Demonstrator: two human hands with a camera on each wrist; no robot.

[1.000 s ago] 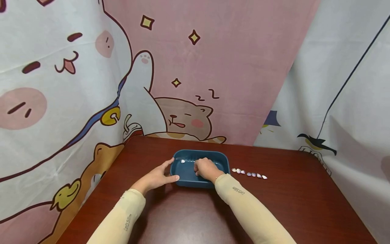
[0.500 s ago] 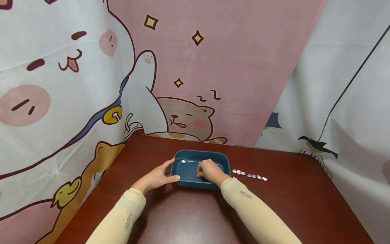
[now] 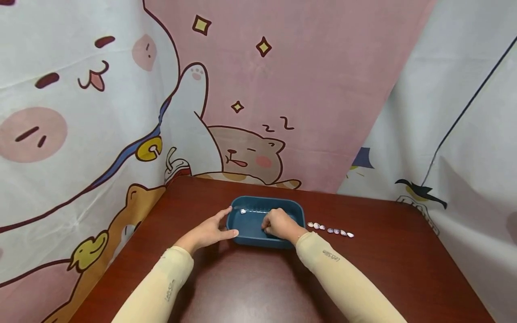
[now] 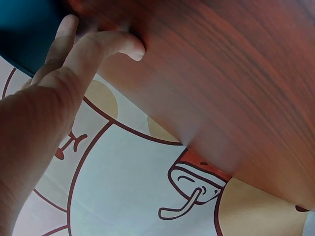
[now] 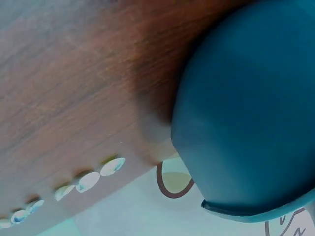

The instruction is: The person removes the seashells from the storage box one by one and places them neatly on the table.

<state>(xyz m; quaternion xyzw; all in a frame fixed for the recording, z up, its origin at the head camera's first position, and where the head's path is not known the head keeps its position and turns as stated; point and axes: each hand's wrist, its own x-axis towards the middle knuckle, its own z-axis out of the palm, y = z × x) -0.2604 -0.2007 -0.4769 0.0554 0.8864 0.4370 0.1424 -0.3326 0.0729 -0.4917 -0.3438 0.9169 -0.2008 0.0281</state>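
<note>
A dark blue rectangular plastic tub (image 3: 262, 242) stands on the table. A small white shell (image 3: 243, 211) lies inside it, toward the back left. My left hand (image 3: 208, 231) is at the tub's left end, fingers and thumb spread apart, with the thumb tip at the near rim and a fingertip at the left rim. My right hand (image 3: 280, 224) reaches into the tub with curled fingers, fingertips low near the floor. I cannot tell whether they pinch anything. In the right wrist view the tub's wall (image 5: 246, 123) hides the fingers.
Several small pale and purplish shells (image 3: 330, 230) lie in a row on the brown table (image 3: 250, 278), just right of the tub. A cartoon-printed cloth (image 3: 315, 103) hangs behind the table and along its sides.
My right hand has shifted slightly to the right inside the tub. The left hand stays at the tub's left end, and the white shell and the row of shells keep their places.
</note>
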